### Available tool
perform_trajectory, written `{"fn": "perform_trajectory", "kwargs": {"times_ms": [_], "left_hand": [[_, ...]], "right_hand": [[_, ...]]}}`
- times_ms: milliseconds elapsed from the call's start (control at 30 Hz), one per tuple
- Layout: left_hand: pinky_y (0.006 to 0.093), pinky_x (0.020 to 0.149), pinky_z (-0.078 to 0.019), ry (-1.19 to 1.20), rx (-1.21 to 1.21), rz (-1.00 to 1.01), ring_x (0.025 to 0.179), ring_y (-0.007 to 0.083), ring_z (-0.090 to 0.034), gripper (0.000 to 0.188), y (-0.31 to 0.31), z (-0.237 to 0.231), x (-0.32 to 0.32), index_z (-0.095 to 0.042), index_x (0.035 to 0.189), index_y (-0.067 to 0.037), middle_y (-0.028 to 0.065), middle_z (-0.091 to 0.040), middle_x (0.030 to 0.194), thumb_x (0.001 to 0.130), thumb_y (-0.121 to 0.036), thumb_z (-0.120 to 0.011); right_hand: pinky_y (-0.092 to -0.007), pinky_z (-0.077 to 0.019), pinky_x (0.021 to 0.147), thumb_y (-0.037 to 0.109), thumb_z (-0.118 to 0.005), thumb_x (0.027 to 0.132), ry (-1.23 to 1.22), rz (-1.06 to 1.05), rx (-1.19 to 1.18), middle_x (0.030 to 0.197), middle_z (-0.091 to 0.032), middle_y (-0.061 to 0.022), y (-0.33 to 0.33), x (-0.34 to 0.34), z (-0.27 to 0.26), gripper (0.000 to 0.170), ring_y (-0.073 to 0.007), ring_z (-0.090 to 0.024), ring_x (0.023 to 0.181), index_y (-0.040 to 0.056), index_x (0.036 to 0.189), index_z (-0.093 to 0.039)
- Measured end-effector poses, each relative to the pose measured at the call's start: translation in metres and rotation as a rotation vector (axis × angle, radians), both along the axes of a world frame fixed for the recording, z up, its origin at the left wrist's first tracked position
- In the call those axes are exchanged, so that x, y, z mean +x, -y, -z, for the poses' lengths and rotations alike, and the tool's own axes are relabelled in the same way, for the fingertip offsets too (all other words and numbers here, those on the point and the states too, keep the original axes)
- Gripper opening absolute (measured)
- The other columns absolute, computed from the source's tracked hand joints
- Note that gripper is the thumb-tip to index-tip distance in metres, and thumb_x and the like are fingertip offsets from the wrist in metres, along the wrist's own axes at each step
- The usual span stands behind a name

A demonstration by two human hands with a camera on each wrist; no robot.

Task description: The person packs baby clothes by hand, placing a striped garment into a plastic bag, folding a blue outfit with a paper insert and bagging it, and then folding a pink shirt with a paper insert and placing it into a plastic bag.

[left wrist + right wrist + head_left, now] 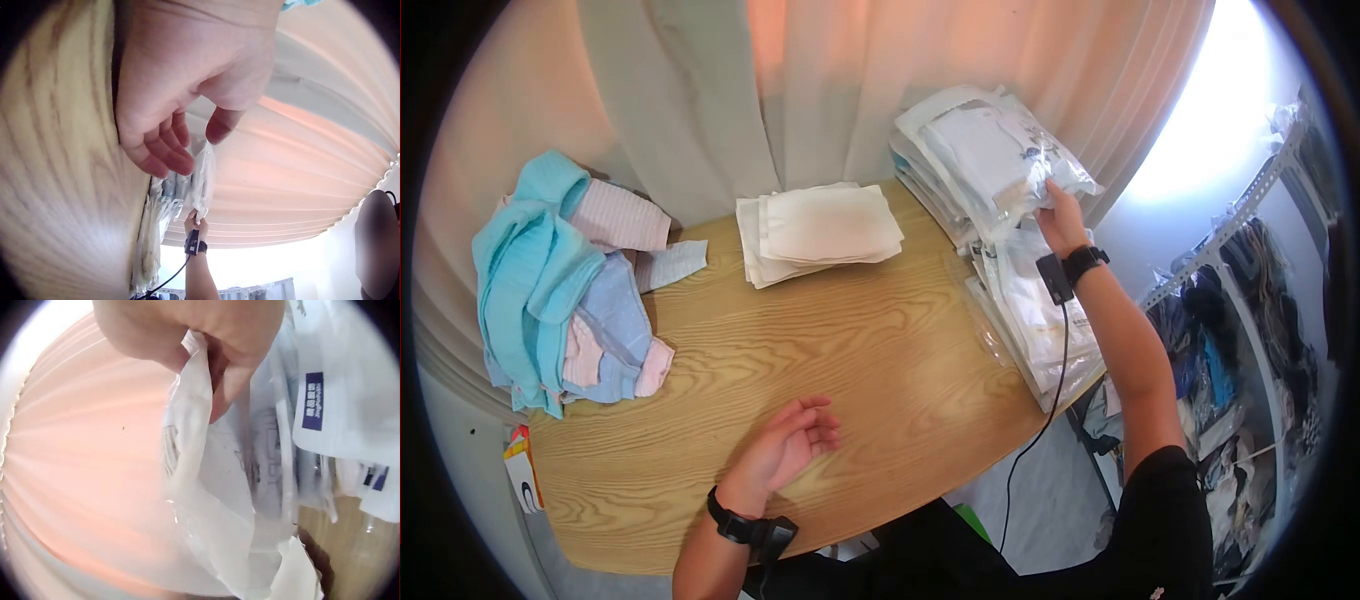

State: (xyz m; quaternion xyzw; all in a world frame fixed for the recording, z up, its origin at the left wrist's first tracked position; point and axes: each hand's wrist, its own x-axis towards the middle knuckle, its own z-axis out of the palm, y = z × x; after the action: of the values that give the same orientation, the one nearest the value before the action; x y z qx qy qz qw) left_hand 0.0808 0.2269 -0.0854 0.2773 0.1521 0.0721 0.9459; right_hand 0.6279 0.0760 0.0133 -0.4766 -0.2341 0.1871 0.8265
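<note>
My right hand point(1062, 222) pinches the near edge of a clear plastic bag point(985, 145) with a white printed garment inside. This bag lies tilted on top of a stack of similar bags point(920, 190) at the table's back right. Seen from the right wrist, thumb and fingers grip the bag's plastic edge point(199, 394), and labelled bags point(350, 381) lie beside it. Over the front of the wooden table point(820, 330), my left hand point(790, 445) holds nothing, its fingers loosely bent.
Further bagged garments point(1040, 300) are piled along the table's right edge. Flat cream-white sheets point(830, 225) lie stacked at the back middle. A heap of turquoise, blue and pink clothes point(540, 260) sits at the left. Curtains point(830, 90) hang behind; a cable point(1040, 430) trails from the right wrist.
</note>
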Motion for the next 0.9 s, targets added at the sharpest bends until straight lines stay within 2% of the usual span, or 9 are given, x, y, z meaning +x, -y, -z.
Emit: {"fn": "perform_trajectory", "kwargs": {"times_ms": [100,267,467,567,700,733,833,867,900], "left_hand": [[0.0414,0.088,-0.0506,-0.012,0.006,-0.008,0.094,0.0253,-0.063,0.031,0.001,-0.002,0.0,-0.052,0.125,-0.002,0.015,-0.065,0.106,0.096,-0.013,-0.056],[0.0402,0.09,-0.0513,0.029,-0.002,0.019,0.097,0.0238,-0.064,0.031,-0.001,0.001,0.0,-0.05,0.127,-0.002,0.0147,-0.066,0.108,0.098,-0.013,-0.054],[0.0403,0.089,-0.0509,0.02,-0.012,0.016,0.096,0.024,-0.064,0.031,0.0,0.001,-0.001,-0.051,0.126,-0.002,0.0146,-0.066,0.108,0.097,-0.013,-0.055],[0.0404,0.089,-0.0509,0.005,-0.016,0.005,0.096,0.0243,-0.063,0.03,0.001,-0.002,-0.001,-0.052,0.125,-0.002,0.0144,-0.066,0.107,0.097,-0.013,-0.056],[0.0401,0.089,-0.0506,0.02,-0.024,0.008,0.096,0.0243,-0.063,0.03,0.001,-0.001,0.0,-0.051,0.125,-0.002,0.0143,-0.066,0.107,0.098,-0.012,-0.055],[0.0401,0.089,-0.0506,0.02,-0.024,0.007,0.096,0.0243,-0.063,0.03,0.001,-0.001,0.0,-0.051,0.125,-0.002,0.0144,-0.065,0.107,0.098,-0.012,-0.055],[0.0401,0.089,-0.0508,0.02,-0.014,0.009,0.096,0.0243,-0.063,0.03,0.0,-0.003,-0.001,-0.051,0.126,-0.001,0.0147,-0.065,0.107,0.098,-0.012,-0.054],[0.0402,0.089,-0.0508,0.024,-0.009,0.011,0.096,0.0243,-0.063,0.03,0.0,-0.002,0.0,-0.051,0.126,-0.001,0.0149,-0.065,0.108,0.098,-0.012,-0.054],[0.0403,0.089,-0.0508,0.028,-0.005,0.014,0.095,0.0243,-0.063,0.03,0.001,-0.002,0.0,-0.051,0.126,-0.001,0.015,-0.065,0.108,0.098,-0.012,-0.054]], "right_hand": [[-0.0369,-0.0549,0.077,0.014,-0.056,0.098,-0.146,0.077,-0.143,0.108,-0.062,-0.0091,-0.024,0.003,-0.012,0.021,-0.0235,-0.064,0.092,0.0045,0.116,-0.055],[-0.0371,-0.0605,0.06,0.028,-0.062,0.093,-0.186,0.12,-0.471,0.106,-0.064,-0.0164,-0.046,0.049,-0.013,0.035,-0.0274,-0.068,0.088,0.0042,0.117,-0.054],[-0.0336,-0.0587,0.059,0.045,-0.057,0.095,-0.235,-0.006,-0.741,0.101,-0.063,-0.0176,-0.025,0.021,-0.04,0.049,-0.0263,-0.067,0.087,0.004,0.122,-0.052],[-0.0324,-0.058,0.06,0.052,-0.056,0.094,-0.349,-0.121,-0.65,0.096,-0.063,-0.016,-0.008,0.041,-0.036,0.057,-0.0261,-0.067,0.087,0.0031,0.124,-0.051],[-0.035,-0.0588,0.064,0.043,-0.064,0.091,-0.61,0.115,-0.346,0.114,-0.053,-0.022,-0.009,-0.009,-0.046,0.064,-0.0246,-0.062,0.083,0.0006,0.132,-0.037],[-0.0364,-0.0591,0.066,0.038,-0.071,0.087,-0.531,-0.051,-0.296,0.12,-0.047,-0.0236,0.002,0.0,-0.035,0.076,-0.0273,-0.062,0.085,0.0013,0.137,-0.028],[-0.0431,-0.0587,0.074,0.037,-0.076,0.083,-0.553,0.044,-0.408,0.119,-0.048,-0.0224,0.004,0.011,-0.015,0.085,-0.0329,-0.062,0.096,0.0038,0.141,-0.023],[-0.051,-0.0529,0.09,0.035,-0.079,0.08,-0.544,0.013,-0.395,0.124,-0.045,-0.0229,0.007,0.011,-0.01,0.089,-0.0371,-0.057,0.11,0.0064,0.143,-0.023],[-0.052,-0.0499,0.094,0.035,-0.079,0.081,-0.526,-0.033,-0.355,0.126,-0.043,-0.0228,0.004,0.003,-0.008,0.088,-0.0372,-0.055,0.114,0.0072,0.143,-0.023]]}}
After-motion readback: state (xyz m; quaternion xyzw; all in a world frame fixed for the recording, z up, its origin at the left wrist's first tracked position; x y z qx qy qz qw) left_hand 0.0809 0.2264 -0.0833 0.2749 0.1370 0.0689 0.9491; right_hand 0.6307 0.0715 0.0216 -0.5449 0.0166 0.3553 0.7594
